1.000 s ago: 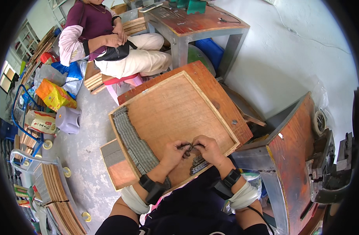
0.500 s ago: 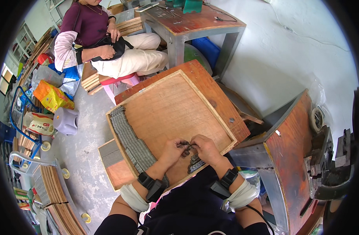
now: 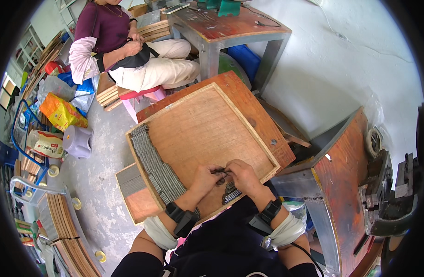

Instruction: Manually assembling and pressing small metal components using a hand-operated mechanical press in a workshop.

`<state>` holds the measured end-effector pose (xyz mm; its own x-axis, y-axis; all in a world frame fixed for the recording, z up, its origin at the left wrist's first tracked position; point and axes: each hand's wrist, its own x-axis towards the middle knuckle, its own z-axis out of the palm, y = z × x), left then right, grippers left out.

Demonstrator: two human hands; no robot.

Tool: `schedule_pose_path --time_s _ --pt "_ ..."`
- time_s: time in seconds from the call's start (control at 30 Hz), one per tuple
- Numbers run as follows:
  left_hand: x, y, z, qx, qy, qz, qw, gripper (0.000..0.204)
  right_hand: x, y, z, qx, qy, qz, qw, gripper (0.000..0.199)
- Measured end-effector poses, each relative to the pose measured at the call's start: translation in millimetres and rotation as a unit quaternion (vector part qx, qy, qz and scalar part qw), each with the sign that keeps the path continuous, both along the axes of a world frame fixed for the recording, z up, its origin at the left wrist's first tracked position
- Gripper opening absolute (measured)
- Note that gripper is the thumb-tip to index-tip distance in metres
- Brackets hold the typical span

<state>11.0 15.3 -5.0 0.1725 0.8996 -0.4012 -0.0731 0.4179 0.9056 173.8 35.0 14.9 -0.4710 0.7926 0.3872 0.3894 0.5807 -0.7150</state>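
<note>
My left hand [image 3: 206, 179] and my right hand [image 3: 243, 175] meet over the near right part of a shallow wooden tray [image 3: 198, 122]. Both are closed, fingertips pinched together around small dark pieces [image 3: 219, 171] whose exact kind is too small to make out. Dark smudges cover the left fingers. Just below my right hand lies a small heap of dark grey metal pieces [image 3: 231, 193] in the tray's near corner. Along the tray's left side, packed rows of small grey metal pieces [image 3: 155, 161] form a long band, partly covered by my left forearm.
The tray rests on a reddish wooden table [image 3: 235, 87]. Under its left edge sits another tray [image 3: 135, 203] with grey pieces. A person [image 3: 124, 51] sits across on a pink stool. A metal-sided bench [image 3: 336, 184] with a vise-like machine [image 3: 383, 189] stands right; a grey stool [image 3: 77, 141] stands left.
My fingers have shifted slightly around the small pieces, with the left hand turned a little. Across the table, the seated person's hands have moved closer together.
</note>
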Motion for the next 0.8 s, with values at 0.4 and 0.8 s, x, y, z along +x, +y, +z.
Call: schedule_pose_path --time_s 0.4,0.8 --pt "2 0 1 0.005 0.048 0.024 0.999 0.014 2 -1 -7 0.015 0.001 -0.008 1.0 0.016" --pt "5 0 3 0.025 0.079 0.022 0.996 0.011 5 -4 -21 -0.088 0.065 -0.031 0.993 0.013"
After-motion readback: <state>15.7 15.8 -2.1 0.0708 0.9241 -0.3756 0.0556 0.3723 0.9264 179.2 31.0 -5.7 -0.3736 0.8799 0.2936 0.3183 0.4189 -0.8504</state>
